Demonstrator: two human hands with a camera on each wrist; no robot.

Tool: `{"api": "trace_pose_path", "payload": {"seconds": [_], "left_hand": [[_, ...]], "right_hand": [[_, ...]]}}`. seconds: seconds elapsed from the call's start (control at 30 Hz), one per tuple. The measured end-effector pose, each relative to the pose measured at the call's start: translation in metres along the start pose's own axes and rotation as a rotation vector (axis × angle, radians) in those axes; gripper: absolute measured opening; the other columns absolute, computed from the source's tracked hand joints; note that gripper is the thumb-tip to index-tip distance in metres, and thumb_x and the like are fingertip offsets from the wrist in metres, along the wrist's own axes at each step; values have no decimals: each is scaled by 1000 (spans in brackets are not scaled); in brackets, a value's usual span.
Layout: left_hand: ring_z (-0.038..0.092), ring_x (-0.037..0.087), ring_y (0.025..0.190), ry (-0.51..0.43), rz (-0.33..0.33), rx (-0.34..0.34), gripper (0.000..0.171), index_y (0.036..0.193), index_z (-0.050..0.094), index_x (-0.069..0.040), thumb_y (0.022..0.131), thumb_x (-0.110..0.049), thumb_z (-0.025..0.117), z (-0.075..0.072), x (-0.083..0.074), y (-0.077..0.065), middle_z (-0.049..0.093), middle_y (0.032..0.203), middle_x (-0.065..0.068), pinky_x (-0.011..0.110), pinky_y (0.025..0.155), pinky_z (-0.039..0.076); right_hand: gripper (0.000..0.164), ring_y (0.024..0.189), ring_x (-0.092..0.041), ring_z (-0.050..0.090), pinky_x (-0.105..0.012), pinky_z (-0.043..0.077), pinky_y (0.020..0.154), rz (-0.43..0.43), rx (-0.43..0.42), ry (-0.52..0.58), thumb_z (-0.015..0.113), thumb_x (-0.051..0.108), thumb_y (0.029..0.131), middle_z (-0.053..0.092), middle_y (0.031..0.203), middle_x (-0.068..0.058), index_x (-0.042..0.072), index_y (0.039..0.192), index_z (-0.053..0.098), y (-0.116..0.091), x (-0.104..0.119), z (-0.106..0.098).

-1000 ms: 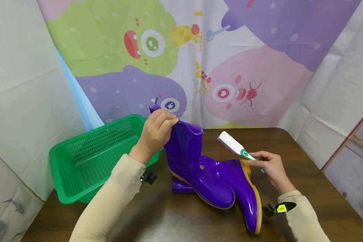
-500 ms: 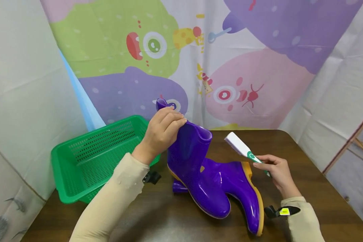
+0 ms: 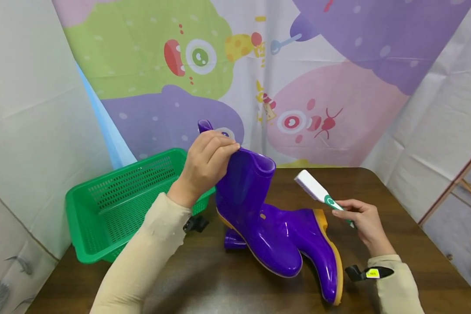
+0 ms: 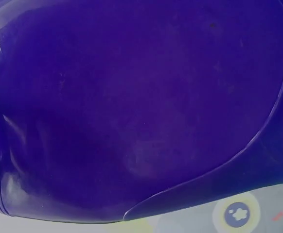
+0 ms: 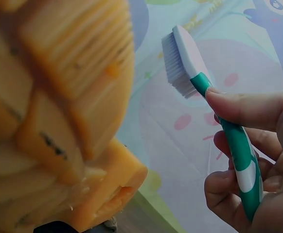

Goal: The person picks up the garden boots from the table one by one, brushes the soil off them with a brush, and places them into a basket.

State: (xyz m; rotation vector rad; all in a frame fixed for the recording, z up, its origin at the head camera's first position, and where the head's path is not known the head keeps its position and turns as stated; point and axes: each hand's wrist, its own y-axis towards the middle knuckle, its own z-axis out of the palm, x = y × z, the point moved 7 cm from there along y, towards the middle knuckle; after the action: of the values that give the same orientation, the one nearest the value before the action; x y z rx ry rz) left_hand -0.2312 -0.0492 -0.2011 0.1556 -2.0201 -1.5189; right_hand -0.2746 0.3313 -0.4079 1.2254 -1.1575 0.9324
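Observation:
My left hand grips the top rim of a shiny purple rain boot, which stands tilted with its toe toward the lower right. In the left wrist view the purple boot shaft fills nearly everything. A second purple boot lies on its side behind and to the right, its yellow sole facing right. My right hand holds a white and green scrub brush by its handle, bristles facing left, above the table. Dark specks mark the yellow sole in the right wrist view.
A green plastic basket stands on the left of the brown wooden table. Under the upright boot pokes a purple tube-like piece. A cartoon-print curtain hangs behind the table.
The left hand has swung the gripped boot slightly to the right, then lifted it a little. The right hand with the brush has drifted a little to the right.

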Motion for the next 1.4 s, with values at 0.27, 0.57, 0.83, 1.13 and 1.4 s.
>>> {"api": "trace_pose_path", "payload": {"seconds": [0.27,0.57,0.83,1.13,1.4], "left_hand": [[63,35,80,8,31,-38,14,96,67,3,89,13,60,-4,3,16,67,88,15,44,75,53],[61,35,76,23,30,-102,13,96,68,3,90,11,60,-13,10,31,66,87,15,45,72,52],[60,35,74,58,24,-120,11,95,69,2,90,10,63,-23,16,41,67,86,14,46,70,51],[60,35,74,90,10,-146,8,94,69,1,92,5,63,-35,29,48,66,85,15,48,69,50],[59,36,73,111,-10,-134,8,93,69,1,90,7,65,-43,38,53,65,85,16,51,69,49]], "right_hand": [[28,61,-7,59,-19,44,49,-16,-3,0,74,-15,78,68,69,5,10,89,81,-1,5,-3],[28,61,-8,61,-19,45,50,-31,-1,23,73,-17,77,67,69,4,7,90,81,-1,9,-4],[30,58,-7,62,-19,47,49,-42,14,41,72,-18,78,67,68,4,8,90,81,0,8,-4],[29,60,-8,60,-19,47,49,-34,21,42,72,-18,78,66,68,4,7,90,81,0,7,-5],[29,60,-8,59,-19,46,50,-28,23,35,72,-17,79,65,68,4,9,90,81,0,6,-5]]}}
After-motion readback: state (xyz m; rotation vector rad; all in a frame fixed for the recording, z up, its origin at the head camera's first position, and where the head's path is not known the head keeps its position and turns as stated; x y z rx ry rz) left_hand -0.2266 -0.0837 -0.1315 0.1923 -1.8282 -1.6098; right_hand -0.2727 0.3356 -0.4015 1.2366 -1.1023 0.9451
